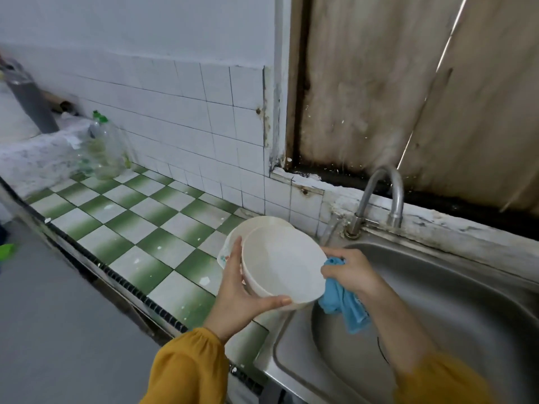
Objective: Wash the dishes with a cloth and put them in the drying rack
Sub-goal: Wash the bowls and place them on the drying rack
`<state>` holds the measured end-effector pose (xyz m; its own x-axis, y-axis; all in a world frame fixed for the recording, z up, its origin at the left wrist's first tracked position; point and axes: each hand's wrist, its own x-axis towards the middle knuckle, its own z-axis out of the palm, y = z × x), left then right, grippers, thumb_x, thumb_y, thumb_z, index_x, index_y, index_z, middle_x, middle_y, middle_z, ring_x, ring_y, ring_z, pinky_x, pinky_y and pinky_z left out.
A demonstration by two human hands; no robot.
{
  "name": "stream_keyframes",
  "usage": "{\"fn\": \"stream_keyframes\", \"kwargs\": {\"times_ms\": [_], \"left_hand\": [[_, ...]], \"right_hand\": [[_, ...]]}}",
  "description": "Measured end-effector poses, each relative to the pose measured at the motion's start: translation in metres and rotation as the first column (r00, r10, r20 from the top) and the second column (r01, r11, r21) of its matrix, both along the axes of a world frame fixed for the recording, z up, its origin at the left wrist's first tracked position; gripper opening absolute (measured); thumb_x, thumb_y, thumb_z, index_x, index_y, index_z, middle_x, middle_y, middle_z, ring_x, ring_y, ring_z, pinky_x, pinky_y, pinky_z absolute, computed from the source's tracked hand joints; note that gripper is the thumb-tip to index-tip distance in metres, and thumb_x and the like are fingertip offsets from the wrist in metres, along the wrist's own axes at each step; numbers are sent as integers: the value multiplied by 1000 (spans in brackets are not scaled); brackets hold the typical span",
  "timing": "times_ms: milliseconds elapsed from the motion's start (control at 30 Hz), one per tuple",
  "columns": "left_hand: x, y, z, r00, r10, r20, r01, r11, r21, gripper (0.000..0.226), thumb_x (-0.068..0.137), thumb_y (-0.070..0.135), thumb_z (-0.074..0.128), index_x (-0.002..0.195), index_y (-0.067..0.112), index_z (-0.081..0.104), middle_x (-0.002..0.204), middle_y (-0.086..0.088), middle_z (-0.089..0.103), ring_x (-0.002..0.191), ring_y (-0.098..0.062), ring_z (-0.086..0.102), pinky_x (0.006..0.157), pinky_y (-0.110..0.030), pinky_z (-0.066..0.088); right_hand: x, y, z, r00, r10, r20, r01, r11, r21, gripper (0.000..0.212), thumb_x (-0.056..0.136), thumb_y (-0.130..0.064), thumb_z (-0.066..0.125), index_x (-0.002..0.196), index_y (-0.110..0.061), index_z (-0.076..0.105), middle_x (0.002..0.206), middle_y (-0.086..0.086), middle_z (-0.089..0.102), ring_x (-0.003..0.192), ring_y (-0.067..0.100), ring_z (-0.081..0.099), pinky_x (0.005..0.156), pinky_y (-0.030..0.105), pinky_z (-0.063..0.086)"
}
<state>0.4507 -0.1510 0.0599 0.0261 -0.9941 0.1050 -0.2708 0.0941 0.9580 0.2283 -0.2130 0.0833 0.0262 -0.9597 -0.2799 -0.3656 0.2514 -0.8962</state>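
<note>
Upper left: a clear plastic bottle with green cap [100, 147] is stood on the green-and-white checked tile counter [131, 217]. Centre: a tilted round white bowl [283, 263] is gripped at its rim by the left hand [242, 293]. A crumpled blue cloth [347, 307] is clutched by the right hand [350, 269] against the bowl's right rim, over the stainless steel sink [452, 301].

Tired old kitchen corner, green check everywhere.
Green-and-white checkered surface [140, 225] flecked with white spots, clear plastic bottle [102, 147] with a green cap standing at the far end against white wall tiles [189, 112], grey pipe [29, 103] leaning further back, curved metal tap [397, 199] behind a steel sink [466, 301], stained wooden boards [379, 83] beyond.
</note>
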Motion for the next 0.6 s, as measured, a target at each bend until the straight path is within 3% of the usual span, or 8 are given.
{"fn": "stream_keyframes", "kwargs": {"times_ms": [67, 133, 200, 267, 400, 467, 533, 600], "left_hand": [[-27, 8, -3, 976, 49, -211, -29, 995, 96, 133, 43, 60, 85, 153, 32, 16, 152, 8, 33, 134, -13, 39, 113, -41, 36], [-55, 13, -4, 923, 75, -377, -6, 984, 179, 115, 54, 57, 82, 151, 36, 23, 146, 5, 42, 127, -20, 49, 101, -49, 48], [-82, 15, -3, 879, 75, -471, 35, 975, 221, 89, 64, 47, 75, 142, 44, 34, 136, 8, 51, 120, -22, 54, 92, -54, 53], [-103, 15, -3, 862, 80, -501, 42, 973, 227, 72, 64, 43, 73, 129, 51, 43, 131, 7, 55, 117, -24, 55, 93, -56, 52], [-142, 15, -2, 878, 50, -476, 55, 978, 202, 80, 64, 42, 72, 138, 46, 42, 134, 6, 54, 119, -23, 54, 98, -54, 49], [-158, 17, 1, 921, 5, -389, 60, 986, 156, 82, 69, 38, 74, 143, 40, 38, 134, 7, 52, 120, -19, 52, 100, -44, 49], [-176, 20, 5, 952, -63, -300, 90, 993, 78, 70, 81, 21, 76, 140, 35, 40, 126, 11, 53, 114, -12, 52, 92, -29, 50], [-191, 22, 3, 973, -105, -207, 117, 992, 46, 72, 82, 13, 75, 141, 33, 40, 125, 11, 52, 113, -12, 52, 94, -30, 49]], "right_hand": [[-20, 12, 0, 999, -43, 15, 44, 999, -12, 50, 77, 4, 65, 107, -36, 71, 92, -9, 70, 89, 18, 66, 79, 35, 55], [-41, 24, 1, 998, -67, 20, 68, 998, -19, 51, 76, 5, 64, 91, -44, 71, 90, -11, 72, 89, 18, 67, 83, 38, 56], [-63, 37, 3, 996, -86, 12, 86, 996, -21, 53, 76, 7, 64, 85, -45, 71, 90, -11, 74, 88, 17, 68, 85, 39, 56], [-82, 48, 6, 995, -95, 10, 95, 995, -13, 53, 76, 7, 64, 84, -44, 71, 91, -9, 73, 85, 15, 67, 80, 35, 56], [-128, 72, 12, 985, -173, 25, 170, 982, 75, 41, 80, -2, 71, 106, -33, 69, 95, -2, 68, 78, 12, 62, 59, 18, 51], [-146, 82, 12, 966, -257, 16, 253, 960, 120, 35, 80, -9, 75, 112, -22, 67, 90, 0, 64, 75, 12, 61, 54, 18, 48], [-168, 93, 12, 942, -334, 12, 329, 933, 144, 33, 80, -14, 77, 111, -17, 67, 87, 2, 63, 75, 15, 62, 56, 21, 49], [-187, 103, 11, 911, -411, 32, 400, 901, 170, 35, 77, -17, 80, 109, -13, 69, 88, 7, 67, 78, 20, 64, 63, 27, 51]]}}
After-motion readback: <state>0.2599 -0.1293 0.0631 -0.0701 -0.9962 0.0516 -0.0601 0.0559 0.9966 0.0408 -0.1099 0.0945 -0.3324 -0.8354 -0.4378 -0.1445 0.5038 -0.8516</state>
